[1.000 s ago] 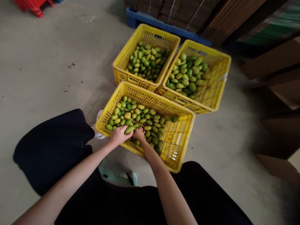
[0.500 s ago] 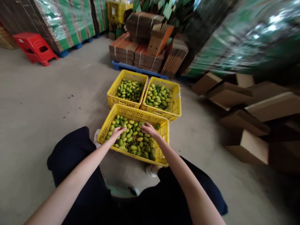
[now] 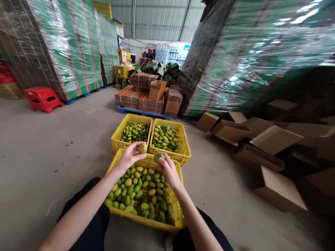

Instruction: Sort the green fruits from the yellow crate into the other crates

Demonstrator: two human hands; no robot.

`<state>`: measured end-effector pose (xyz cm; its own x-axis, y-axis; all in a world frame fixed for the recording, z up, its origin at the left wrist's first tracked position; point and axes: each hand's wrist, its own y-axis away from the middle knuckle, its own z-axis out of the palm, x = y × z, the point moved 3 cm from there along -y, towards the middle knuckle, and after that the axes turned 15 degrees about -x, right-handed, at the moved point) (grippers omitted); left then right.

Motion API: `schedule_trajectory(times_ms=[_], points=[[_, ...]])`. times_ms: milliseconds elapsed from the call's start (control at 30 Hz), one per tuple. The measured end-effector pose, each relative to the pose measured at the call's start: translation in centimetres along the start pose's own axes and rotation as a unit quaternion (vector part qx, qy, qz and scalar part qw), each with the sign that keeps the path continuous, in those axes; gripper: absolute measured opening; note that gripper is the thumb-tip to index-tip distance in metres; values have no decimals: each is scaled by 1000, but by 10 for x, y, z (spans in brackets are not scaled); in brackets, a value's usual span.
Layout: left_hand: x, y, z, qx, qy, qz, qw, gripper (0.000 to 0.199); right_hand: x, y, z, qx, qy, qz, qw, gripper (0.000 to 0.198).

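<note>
Pinched in the fingertips of my left hand [image 3: 128,158] is a yellow-green fruit [image 3: 142,149], small and roundish-oval. My right hand [image 3: 170,171] holds a darker green oval fruit [image 3: 158,158] between thumb and fingers. Both hands are raised over the far rim of the near yellow crate [image 3: 146,222], which contains many loose green and yellow oval fruits [image 3: 131,191]. Just beyond my hands, two more yellow crates stand side by side: the left crate [image 3: 117,138] and the right crate [image 3: 185,148], each partly filled with similar fruits. The exact kind of fruit is unclear.
Bundled flat cardboard [image 3: 128,98] sits on a blue pallet [image 3: 142,112] behind the crates. Open cardboard boxes [image 3: 277,139] lie heaped on the right. A red stool [image 3: 43,99] is at the left. Film-wrapped stacks [image 3: 78,48] rise on both sides. A person [image 3: 151,61] is far back.
My hands have risen from among the fruits in the near crate and moved up toward the far crates, each now gripping one fruit. The view has tilted upward.
</note>
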<state>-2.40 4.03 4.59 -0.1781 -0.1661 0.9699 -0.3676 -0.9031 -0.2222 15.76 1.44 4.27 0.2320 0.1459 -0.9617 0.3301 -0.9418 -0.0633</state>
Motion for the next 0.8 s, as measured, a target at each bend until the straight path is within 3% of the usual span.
schedule_trajectory(times_ms=[133, 267, 433, 667, 800], points=[[-1, 0, 21, -37, -50, 18, 998, 37, -3, 1, -5, 58, 63, -7, 996, 35], [-4, 5, 29, -70, -135, 49, 987, 31, -2, 5, -6, 78, 62, -29, 995, 37], [5, 13, 19, -12, -206, 82, 975, 32, -13, 10, -2, 58, 109, -84, 989, 40], [10, 13, 17, -4, -193, 84, 978, 30, -15, 12, 2, 59, 125, -96, 986, 38], [4, 13, 19, -22, -62, 1, 998, 47, -10, 11, 4, 63, -6, -67, 996, 32]])
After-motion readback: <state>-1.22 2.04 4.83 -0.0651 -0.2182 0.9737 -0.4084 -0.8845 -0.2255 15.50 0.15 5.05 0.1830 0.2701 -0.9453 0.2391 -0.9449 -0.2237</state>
